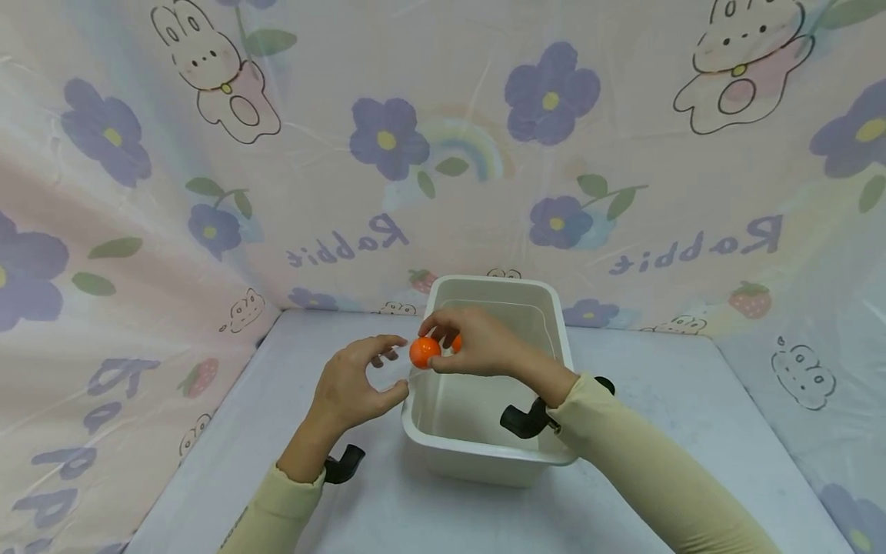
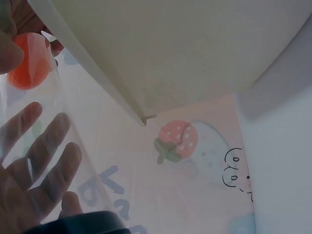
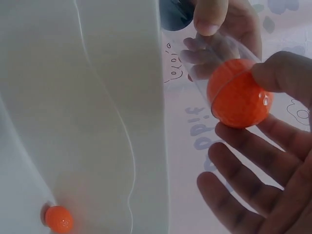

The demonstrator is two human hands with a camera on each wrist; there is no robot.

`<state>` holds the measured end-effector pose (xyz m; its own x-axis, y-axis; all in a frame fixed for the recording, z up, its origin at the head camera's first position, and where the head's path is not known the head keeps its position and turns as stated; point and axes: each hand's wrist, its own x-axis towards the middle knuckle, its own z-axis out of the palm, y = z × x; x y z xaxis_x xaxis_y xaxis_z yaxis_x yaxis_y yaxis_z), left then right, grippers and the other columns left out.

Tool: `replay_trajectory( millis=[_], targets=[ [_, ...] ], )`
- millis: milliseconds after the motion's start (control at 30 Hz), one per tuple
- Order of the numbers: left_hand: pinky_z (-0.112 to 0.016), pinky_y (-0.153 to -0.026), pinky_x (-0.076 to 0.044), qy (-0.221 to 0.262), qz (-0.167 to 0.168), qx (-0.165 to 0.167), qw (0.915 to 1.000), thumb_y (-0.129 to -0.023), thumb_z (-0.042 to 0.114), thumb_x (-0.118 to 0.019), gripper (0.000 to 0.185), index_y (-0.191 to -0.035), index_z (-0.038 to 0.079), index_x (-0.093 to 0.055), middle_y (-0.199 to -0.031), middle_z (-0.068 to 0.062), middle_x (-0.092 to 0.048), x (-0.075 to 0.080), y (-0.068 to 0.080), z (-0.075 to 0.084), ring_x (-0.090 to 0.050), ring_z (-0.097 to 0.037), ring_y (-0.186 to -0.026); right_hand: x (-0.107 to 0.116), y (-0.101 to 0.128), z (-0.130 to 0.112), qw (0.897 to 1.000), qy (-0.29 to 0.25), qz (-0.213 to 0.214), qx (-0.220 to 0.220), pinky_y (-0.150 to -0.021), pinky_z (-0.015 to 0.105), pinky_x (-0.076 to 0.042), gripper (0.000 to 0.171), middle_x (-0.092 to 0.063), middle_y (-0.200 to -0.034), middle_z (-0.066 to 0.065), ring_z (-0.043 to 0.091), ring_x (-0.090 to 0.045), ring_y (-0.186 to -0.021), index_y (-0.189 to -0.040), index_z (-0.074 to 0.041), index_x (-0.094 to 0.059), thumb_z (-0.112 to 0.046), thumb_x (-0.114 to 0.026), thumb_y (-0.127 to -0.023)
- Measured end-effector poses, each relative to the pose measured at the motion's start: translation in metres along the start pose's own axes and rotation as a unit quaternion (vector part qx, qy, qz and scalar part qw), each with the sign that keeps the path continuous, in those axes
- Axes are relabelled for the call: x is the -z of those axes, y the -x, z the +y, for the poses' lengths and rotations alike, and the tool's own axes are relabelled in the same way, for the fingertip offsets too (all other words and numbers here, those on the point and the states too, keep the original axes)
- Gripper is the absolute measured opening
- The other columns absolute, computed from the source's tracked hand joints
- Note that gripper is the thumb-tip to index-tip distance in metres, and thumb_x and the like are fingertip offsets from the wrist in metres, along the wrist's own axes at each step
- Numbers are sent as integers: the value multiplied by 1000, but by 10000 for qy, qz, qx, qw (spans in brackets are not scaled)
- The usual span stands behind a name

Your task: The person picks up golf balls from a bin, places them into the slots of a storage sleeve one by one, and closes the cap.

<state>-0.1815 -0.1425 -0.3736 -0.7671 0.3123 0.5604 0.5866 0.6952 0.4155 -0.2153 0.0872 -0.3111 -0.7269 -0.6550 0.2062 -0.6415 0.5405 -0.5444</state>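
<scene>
The left hand (image 1: 353, 381) was found just left of the white bin (image 1: 547, 323), above the bench (image 1: 664, 400); its fingers were curled round a clear plastic tube (image 3: 222, 53), barely visible in the head view, plainer in both wrist views where the fingers (image 2: 36, 165) showed through its wall. The tube's open mouth faced right, toward the orange ball (image 1: 424, 352). The right hand (image 1: 477, 342) reached across the bin's near-left corner and pinched that ball between thumb and fingertips, with the ball sitting at or just inside the tube's mouth; how far in could not be told. A second orange ball (image 3: 59, 219) lay on the bin's floor against a wall; a bit of orange behind the right hand's fingers in the head view was probably the same ball.

In my judgement the step in hand was seating the ball in the tube; to do it well the left hand should keep the tube level and unsqueezed so the mouth stays round; the right hand should line the ball up squarely, push with a fingertip, and release only once the wall holds it.
</scene>
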Motion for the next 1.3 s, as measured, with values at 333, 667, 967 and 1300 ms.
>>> replay_trajectory(
  millis=[333,667,967,1300],
  targets=[
    [-27,-62,-51,-30,132,72,9999,-67,30,-79,49,-112,21,-63,-94,1,-74,0,0,1,-66,-14,-76,0,-1,6,9995,-296,-34,-49,-76,26,-54,31,-71,-96,-4,20,-66,-89,-107,-17,-65,-24,-74,-79],
    [-26,-61,-50,-86,148,185,9997,-66,33,-80,47,-110,23,-65,-93,3,-74,1,-2,4,-65,-12,-76,0,0,9,9988,-478,60,36,-76,25,-55,32,-71,-99,-3,12,-65,-89,-109,-18,-65,-25,-76,-79],
    [-26,-60,-50,-94,164,258,9995,-65,34,-82,47,-108,24,-68,-92,4,-74,2,-2,6,-65,-12,-76,1,3,10,9988,-474,40,78,-76,23,-55,34,-71,-100,-5,7,-65,-85,-112,-18,-66,-24,-76,-81],
    [-24,-58,-48,-142,128,277,9994,-66,35,-81,45,-108,25,-68,-92,5,-74,3,-4,9,-64,-11,-77,0,7,11,9982,-593,76,85,-76,27,-56,32,-71,-103,-2,9,-65,-81,-112,-17,-65,-23,-75,-82]
  ],
)
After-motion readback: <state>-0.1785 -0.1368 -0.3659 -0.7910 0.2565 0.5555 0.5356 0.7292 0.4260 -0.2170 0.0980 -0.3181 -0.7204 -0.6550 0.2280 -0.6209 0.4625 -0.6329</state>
